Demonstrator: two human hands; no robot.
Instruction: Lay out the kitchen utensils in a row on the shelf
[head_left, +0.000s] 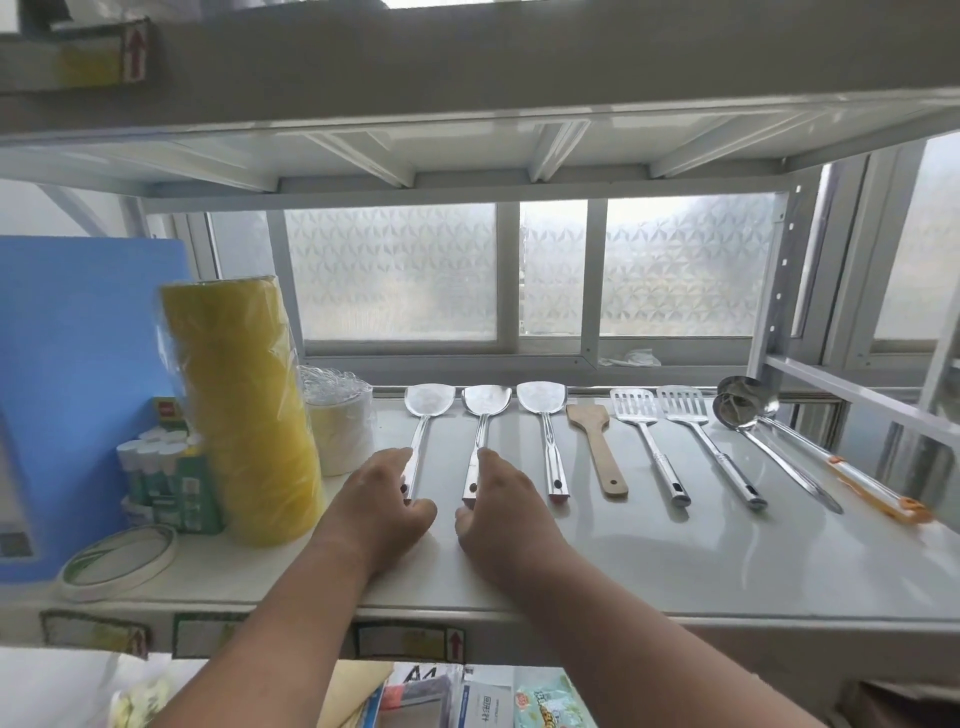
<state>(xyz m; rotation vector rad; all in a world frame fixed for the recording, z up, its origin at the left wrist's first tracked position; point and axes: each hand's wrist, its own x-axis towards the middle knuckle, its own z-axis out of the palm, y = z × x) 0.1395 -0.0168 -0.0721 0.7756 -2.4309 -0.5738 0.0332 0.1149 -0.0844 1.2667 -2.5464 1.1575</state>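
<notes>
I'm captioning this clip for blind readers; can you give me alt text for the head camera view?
Two bare hands adjust metal spatulas on a white shelf: the left hand at the leftmost spatula, the right hand at the second spatula. To their right lie a third spatula, a wooden spatula, two slotted turners and two ladles in a row.

Place: a storeroom or stockroom seems likeliest, judging by the shelving.
Shelving: a white metal rack (675, 571) is standing against frosted patterned windows (389, 270).
Stock: wrapped yellow tape rolls (244, 410), boxed glue sticks (166, 478) and packaged goods (550, 701) are sitting on it.
Labels: arrow stickers (136, 54) are showing on shelf edges.
</notes>
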